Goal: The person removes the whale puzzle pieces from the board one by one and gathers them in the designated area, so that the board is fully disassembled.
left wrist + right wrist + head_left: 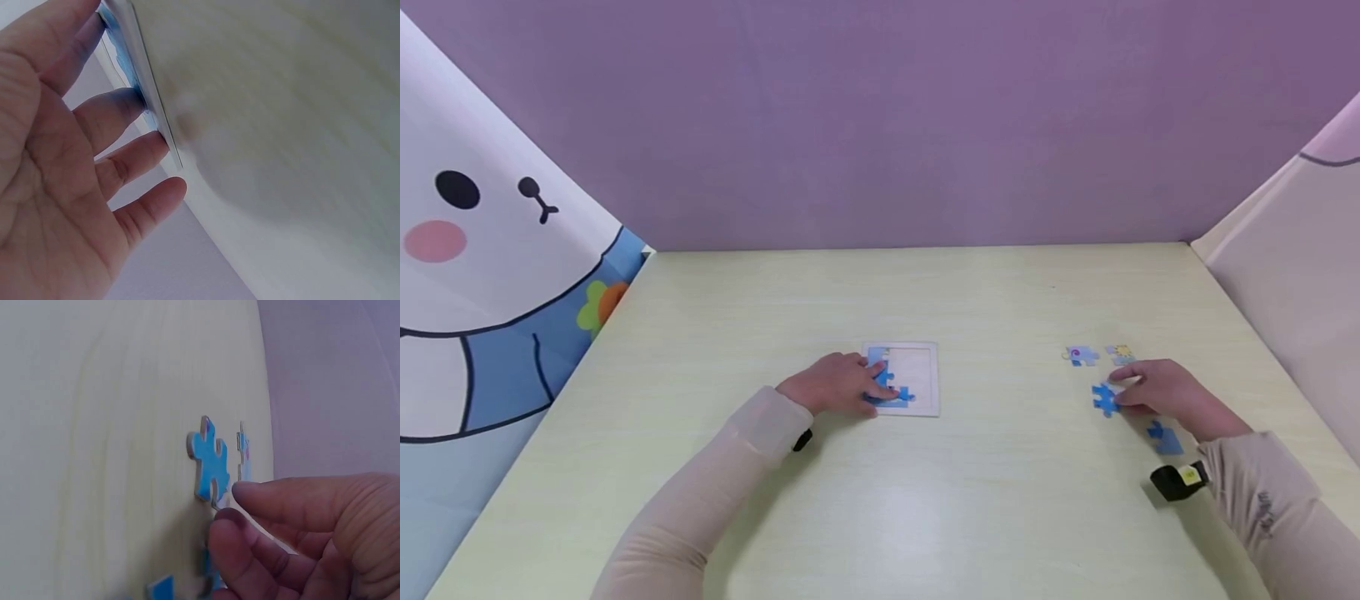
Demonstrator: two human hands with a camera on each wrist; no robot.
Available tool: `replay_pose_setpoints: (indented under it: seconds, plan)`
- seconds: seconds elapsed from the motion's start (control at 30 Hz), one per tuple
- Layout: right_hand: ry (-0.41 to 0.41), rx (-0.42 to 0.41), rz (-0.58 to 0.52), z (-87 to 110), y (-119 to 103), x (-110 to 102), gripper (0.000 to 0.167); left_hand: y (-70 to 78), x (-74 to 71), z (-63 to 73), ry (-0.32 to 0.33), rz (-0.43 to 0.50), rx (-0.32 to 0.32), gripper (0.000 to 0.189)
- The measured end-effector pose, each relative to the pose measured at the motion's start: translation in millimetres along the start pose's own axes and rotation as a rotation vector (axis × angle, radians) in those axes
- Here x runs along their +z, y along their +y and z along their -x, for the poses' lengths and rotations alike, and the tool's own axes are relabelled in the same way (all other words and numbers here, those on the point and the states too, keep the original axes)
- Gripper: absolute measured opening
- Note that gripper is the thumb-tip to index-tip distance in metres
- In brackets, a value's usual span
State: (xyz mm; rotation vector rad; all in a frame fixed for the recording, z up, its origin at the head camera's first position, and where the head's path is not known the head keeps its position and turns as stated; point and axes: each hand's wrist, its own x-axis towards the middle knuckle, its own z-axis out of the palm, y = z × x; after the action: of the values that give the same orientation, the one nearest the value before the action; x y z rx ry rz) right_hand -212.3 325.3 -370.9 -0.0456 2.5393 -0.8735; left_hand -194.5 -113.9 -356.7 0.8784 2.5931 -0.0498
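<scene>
My left hand (842, 383) rests on the left side of a white square puzzle frame (933, 379), with its fingers spread. Its fingertips touch the blue assembled pieces (904, 395) along the frame's left and lower edges; some of these are hidden beneath the fingers. From below, the left wrist view shows the fingers at the frame's edge (150, 81). To the right, my right hand (1168, 396) pinches a bright blue jigsaw piece (1105, 400) at one edge. The knobbed piece (211, 464) faces the camera in the right wrist view, with thumb and fingertip at its lower end.
Beyond the right hand lie a piece with a pink swirl (1082, 356) and one with a yellow sun (1122, 353). A blue piece (1166, 437) lies closer, beside the right wrist. A purple wall (917, 125) stands behind the pale wooden table (1000, 500).
</scene>
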Motion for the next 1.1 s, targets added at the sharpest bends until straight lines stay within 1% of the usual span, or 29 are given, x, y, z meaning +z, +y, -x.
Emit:
replay_pose_setpoints:
  seconds: [0.1,0.23,0.33,0.43,0.6,0.77,0.87,0.97,1.1]
  plan:
    - [0.027,-0.03,0.019,2.2,-2.3,-0.4,0.051,0.4,0.3,0.6,0.003,0.006,-0.002,0.042]
    - [0.041,-0.069,-0.014,3.8,-8.6,4.1,0.05,0.4,0.6,0.7,0.012,0.005,0.003,0.043]
    - [0.049,-0.129,-0.028,3.6,-16.8,11.2,0.048,0.1,1.2,-1.0,0.016,0.004,0.001,0.042]
    - [0.068,-0.209,-0.023,2.1,-27.8,20.3,0.045,-0.3,1.3,-3.2,0.022,0.006,0.0,0.042]
    - [0.084,-0.311,-0.041,-2.4,-50.4,39.7,0.04,-1.2,0.3,-6.8,0.023,0.021,0.007,0.043]
    - [0.084,-0.385,-0.01,-5.6,-75.8,56.2,0.036,-2.5,0.1,-8.3,0.0,0.019,-0.016,0.047]
    - [0.073,-0.383,0.003,-7.2,-90.4,64.0,0.035,-2.6,-0.2,-8.1,-0.011,0.0,-0.043,0.053]
    - [0.054,-0.38,0.006,-9.8,-104.6,71.6,0.035,-3.0,-0.7,-9.2,-0.014,0.002,-0.065,0.057]
    - [0.029,-0.406,0.049,-13.8,-124.5,82.4,0.034,-4.1,-3.0,-11.0,-0.014,-0.002,-0.073,0.058]
